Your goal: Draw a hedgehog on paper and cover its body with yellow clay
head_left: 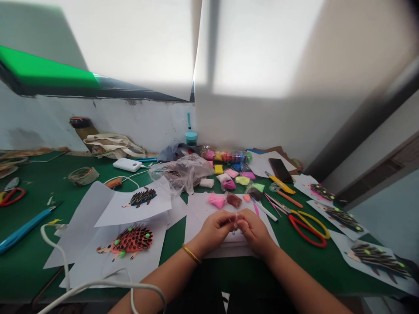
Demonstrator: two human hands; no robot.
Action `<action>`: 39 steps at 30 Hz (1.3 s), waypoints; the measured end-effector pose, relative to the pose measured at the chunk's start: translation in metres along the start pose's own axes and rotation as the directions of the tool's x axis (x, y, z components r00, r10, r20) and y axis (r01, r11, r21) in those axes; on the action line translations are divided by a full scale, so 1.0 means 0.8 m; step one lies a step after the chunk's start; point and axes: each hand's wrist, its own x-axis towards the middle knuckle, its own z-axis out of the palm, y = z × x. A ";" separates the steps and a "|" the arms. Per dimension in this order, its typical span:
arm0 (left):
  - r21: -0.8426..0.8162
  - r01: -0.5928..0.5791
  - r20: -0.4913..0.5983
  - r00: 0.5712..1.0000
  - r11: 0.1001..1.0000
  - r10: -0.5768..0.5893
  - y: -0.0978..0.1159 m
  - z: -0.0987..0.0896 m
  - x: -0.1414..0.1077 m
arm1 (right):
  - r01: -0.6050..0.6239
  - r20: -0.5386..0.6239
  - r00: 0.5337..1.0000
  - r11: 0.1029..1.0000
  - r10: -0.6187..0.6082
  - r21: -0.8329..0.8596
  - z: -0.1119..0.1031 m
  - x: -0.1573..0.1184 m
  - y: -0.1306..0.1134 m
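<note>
My left hand (216,231) and my right hand (254,230) meet over a stack of white paper (198,209) at the table's front. Their fingers are pinched together around something small and pale, mostly hidden by the fingertips. Just beyond them on the paper lie a pink clay packet (216,200), a brown clay packet (233,200) and a small orange piece (246,198). A pink strip (255,209) and a white pen (268,211) are near my right hand. A gold bangle circles my left wrist.
Red and yellow scissors (307,224), a yellow cutter (280,183) and a phone (280,170) lie right. Hedgehog pictures lie left (131,240) and right (376,257). Several clay packets and a plastic bag (186,172) are behind. A white cable (98,285) crosses the left front.
</note>
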 end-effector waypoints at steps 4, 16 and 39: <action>-0.171 0.118 -0.087 0.987 0.978 -0.134 -0.006 -0.007 0.002 | 0.022 -0.067 0.997 0.998 -0.026 -0.065 0.000 -0.004 0.008; -0.327 0.258 -0.009 0.961 0.909 -0.276 -0.017 -0.015 0.000 | 0.091 0.039 0.996 0.979 -0.085 -0.180 -0.004 0.004 -0.009; 0.059 0.274 -0.006 0.962 0.960 -0.274 -0.017 -0.025 -0.001 | 0.116 0.146 0.986 0.964 -0.082 -0.241 0.002 0.002 -0.010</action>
